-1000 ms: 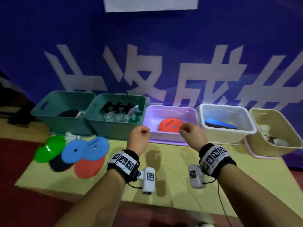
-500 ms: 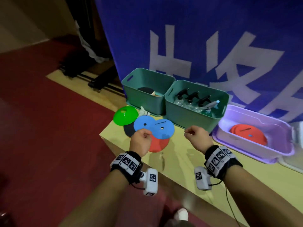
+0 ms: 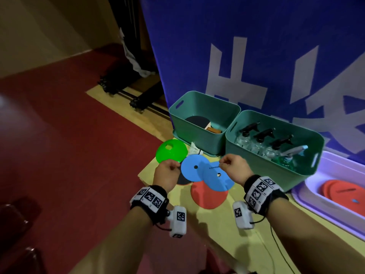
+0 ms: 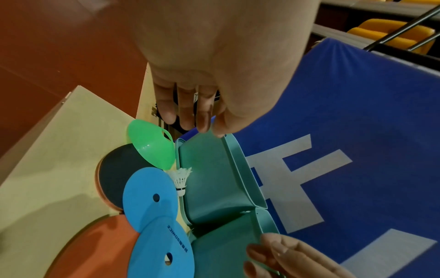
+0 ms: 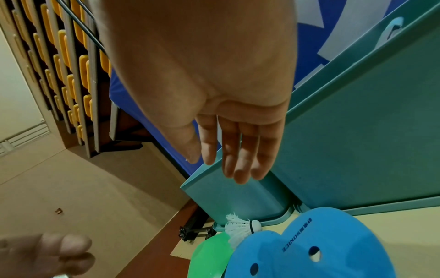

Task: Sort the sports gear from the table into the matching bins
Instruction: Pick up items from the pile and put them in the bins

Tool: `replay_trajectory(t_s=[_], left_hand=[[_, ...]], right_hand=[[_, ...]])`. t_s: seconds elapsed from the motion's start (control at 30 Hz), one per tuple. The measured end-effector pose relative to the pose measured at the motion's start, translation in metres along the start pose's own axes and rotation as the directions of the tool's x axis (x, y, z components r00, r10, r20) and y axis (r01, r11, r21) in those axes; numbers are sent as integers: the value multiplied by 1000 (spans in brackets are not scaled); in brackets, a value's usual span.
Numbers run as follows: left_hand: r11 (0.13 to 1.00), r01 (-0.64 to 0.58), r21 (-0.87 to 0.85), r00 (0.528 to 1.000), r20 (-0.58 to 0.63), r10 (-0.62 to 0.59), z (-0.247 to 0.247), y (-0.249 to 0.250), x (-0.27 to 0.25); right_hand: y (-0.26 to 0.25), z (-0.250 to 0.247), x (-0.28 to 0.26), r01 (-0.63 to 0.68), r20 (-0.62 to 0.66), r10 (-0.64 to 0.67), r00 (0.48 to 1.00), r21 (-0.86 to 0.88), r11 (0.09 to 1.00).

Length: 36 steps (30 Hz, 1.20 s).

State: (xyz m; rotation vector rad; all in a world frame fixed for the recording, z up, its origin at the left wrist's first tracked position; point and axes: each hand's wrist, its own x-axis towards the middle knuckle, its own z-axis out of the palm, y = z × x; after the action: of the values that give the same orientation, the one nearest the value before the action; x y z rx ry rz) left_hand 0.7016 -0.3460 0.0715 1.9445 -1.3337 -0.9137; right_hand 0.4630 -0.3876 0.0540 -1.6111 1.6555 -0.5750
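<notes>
A pile of gear lies at the table's left corner: a green cone disc point(image 3: 171, 154), a white shuttlecock point(image 3: 194, 150), two flat blue discs point(image 3: 194, 169) point(image 3: 217, 177), a red disc point(image 3: 209, 196) and a black paddle point(image 3: 181, 180) mostly hidden beneath them. My left hand point(image 3: 168, 171) hovers over the pile's left edge, its fingers point(image 4: 188, 112) loosely curled and holding nothing. Over the right blue disc hangs my right hand point(image 3: 231, 163), and its fingers point(image 5: 238, 159) are relaxed and empty. Neither hand touches the gear.
Behind the pile a teal bin point(image 3: 193, 135) holds a paddle point(image 3: 199, 121). Right of it a second teal bin point(image 3: 256, 169) holds spray bottles point(image 3: 262, 139). A purple bin point(image 3: 339, 163) with red discs point(image 3: 343, 194) stands further right. The table edge and red floor point(image 3: 79, 155) lie left.
The view has swung left and down. Both hands moved left, from in front of the purple bin to above the disc pile at the table's corner, still empty.
</notes>
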Motion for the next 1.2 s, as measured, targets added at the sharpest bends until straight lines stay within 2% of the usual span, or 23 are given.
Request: replay_trajectory(t_s=[0.27, 0.43, 0.63, 0.77, 0.87, 1.07, 1.2], left_hand=[[998, 20, 65, 998, 54, -24, -14, -27, 86], [987, -45, 152, 985, 174, 18, -18, -54, 162], [961, -111, 254, 922, 387, 4, -13, -82, 242], [933, -181, 311, 872, 490, 6, 2, -95, 263], [907, -219, 359, 852, 523, -2, 14, -104, 273], [867, -237, 439, 820, 569, -63, 24, -111, 285], [864, -212, 457, 832, 548, -86, 29, -114, 285]], right_hand=[[-14, 28, 53, -89, -22, 89, 996, 19, 996], [-19, 65, 84, -230, -110, 233, 966, 41, 972], [-25, 96, 101, -364, -236, 380, 895, 109, 925], [-14, 112, 93, -469, -285, 492, 823, 148, 871], [0, 123, 88, -537, -301, 548, 781, 126, 834], [28, 132, 91, -578, -290, 584, 758, 114, 808], [42, 140, 103, -569, -285, 583, 761, 138, 811]])
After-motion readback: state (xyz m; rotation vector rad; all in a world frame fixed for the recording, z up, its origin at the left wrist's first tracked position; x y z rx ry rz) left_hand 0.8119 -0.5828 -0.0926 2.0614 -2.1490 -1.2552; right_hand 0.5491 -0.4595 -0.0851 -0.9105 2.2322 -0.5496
